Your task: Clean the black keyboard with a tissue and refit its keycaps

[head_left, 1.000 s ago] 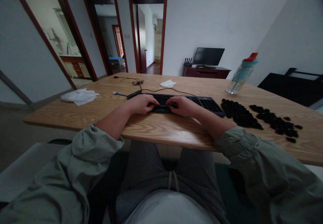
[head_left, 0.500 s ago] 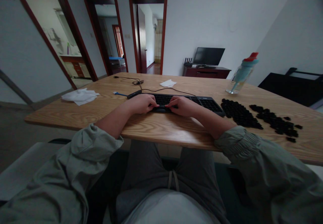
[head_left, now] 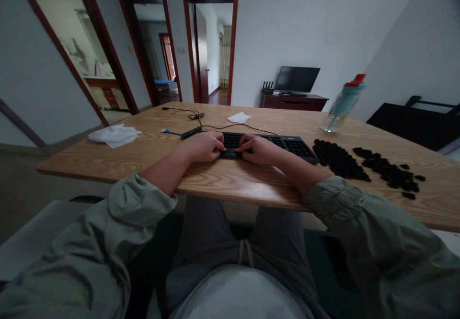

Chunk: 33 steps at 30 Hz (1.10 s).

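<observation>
A black keyboard (head_left: 297, 147) lies on the wooden table in front of me, its front edge towards me. At its front row my left hand (head_left: 208, 146) is closed, thumb and fingertips against the left end of a long dark key, which looks like the space bar (head_left: 230, 154). My right hand (head_left: 257, 150) is likewise closed, with its fingertips at that key's right end. The curled fingers partly hide the front keys. Right of the keyboard lies a dense patch of loose black keycaps (head_left: 338, 160), with a looser group of keycaps (head_left: 390, 169) beyond it.
A bottle with a red cap (head_left: 343, 103) stands at the back right. Crumpled white tissue (head_left: 115, 135) lies at the left and another tissue (head_left: 239, 117) behind the keyboard. A black cable (head_left: 196, 116) and a thin blue tool with a black part (head_left: 191, 132) lie left of the keyboard.
The view has shifted slightly. Both hands stay at the front row, with only small finger movement at the long key.
</observation>
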Each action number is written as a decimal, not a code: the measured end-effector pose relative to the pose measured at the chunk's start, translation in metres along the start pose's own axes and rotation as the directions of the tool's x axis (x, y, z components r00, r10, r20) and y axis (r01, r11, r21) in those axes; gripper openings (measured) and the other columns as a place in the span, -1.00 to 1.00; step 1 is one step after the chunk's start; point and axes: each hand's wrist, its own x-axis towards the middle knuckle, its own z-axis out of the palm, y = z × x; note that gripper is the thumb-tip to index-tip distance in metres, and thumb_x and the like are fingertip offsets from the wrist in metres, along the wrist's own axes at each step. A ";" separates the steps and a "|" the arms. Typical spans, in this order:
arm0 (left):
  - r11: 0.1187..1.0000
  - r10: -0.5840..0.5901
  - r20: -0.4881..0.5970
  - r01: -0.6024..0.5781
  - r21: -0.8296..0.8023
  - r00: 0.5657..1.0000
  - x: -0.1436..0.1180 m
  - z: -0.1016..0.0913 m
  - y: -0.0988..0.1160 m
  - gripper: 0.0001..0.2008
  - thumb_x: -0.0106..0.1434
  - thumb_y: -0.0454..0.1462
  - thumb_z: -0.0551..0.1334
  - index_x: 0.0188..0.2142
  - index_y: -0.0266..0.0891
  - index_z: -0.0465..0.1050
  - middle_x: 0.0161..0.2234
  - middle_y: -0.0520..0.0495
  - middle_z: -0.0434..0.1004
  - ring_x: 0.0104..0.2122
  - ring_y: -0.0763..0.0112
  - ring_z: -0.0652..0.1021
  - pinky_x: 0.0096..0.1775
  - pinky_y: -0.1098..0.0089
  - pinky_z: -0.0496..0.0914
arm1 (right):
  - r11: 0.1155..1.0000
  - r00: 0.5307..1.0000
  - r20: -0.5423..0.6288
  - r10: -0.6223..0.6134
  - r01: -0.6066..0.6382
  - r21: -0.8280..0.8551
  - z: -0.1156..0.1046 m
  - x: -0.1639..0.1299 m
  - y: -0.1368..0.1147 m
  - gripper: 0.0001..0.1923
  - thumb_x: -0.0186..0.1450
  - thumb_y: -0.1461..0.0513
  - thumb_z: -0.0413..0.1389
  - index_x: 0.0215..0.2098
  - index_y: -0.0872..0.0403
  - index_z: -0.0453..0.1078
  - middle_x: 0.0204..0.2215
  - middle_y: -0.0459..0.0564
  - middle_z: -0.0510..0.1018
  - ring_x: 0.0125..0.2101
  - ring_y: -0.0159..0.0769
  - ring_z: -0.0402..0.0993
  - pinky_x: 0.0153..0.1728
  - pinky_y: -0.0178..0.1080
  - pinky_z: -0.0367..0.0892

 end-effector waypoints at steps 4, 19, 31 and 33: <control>0.990 -0.111 -0.068 0.104 -0.091 0.992 -0.005 -0.001 -0.007 -0.68 0.16 -0.34 0.15 -0.15 -0.24 0.60 -0.21 -0.10 0.54 -0.25 0.35 0.52 -0.13 0.38 0.39 | 0.991 0.987 -0.125 0.106 -0.094 0.100 -0.006 -0.003 0.010 -0.70 0.22 0.30 0.10 -0.11 0.10 0.56 -0.24 0.04 0.52 -0.30 -0.31 0.43 -0.20 -0.27 0.32; 0.979 -0.118 -0.065 0.105 -0.173 0.991 -0.006 0.000 -0.006 -0.61 0.16 -0.35 0.16 -0.02 -0.19 0.55 -0.17 -0.10 0.52 -0.20 0.36 0.52 -0.10 0.38 0.39 | 0.993 0.995 0.001 0.104 -0.104 0.056 -0.010 -0.002 -0.001 -0.68 0.21 0.27 0.10 -0.09 0.08 0.54 -0.28 0.01 0.57 -0.42 -0.39 0.39 -0.32 -0.31 0.28; 0.985 -0.112 0.021 0.114 -0.128 0.994 -0.006 -0.002 -0.002 -0.60 0.16 -0.32 0.14 -0.03 -0.15 0.57 -0.18 -0.07 0.55 -0.25 0.39 0.53 -0.14 0.42 0.39 | 0.992 0.991 0.076 0.113 -0.117 0.045 -0.009 -0.002 -0.003 -0.63 0.20 0.28 0.08 -0.05 0.07 0.54 -0.22 0.01 0.61 -0.37 -0.36 0.45 -0.29 -0.33 0.30; 0.986 -0.117 0.044 0.121 -0.115 0.992 -0.005 -0.003 -0.002 -0.61 0.16 -0.32 0.14 -0.04 -0.14 0.58 -0.18 -0.07 0.56 -0.24 0.38 0.53 -0.13 0.41 0.39 | 0.991 0.989 0.082 0.122 -0.126 0.040 -0.008 -0.001 -0.003 -0.63 0.20 0.28 0.08 -0.05 0.07 0.54 -0.21 0.01 0.62 -0.36 -0.36 0.45 -0.30 -0.34 0.30</control>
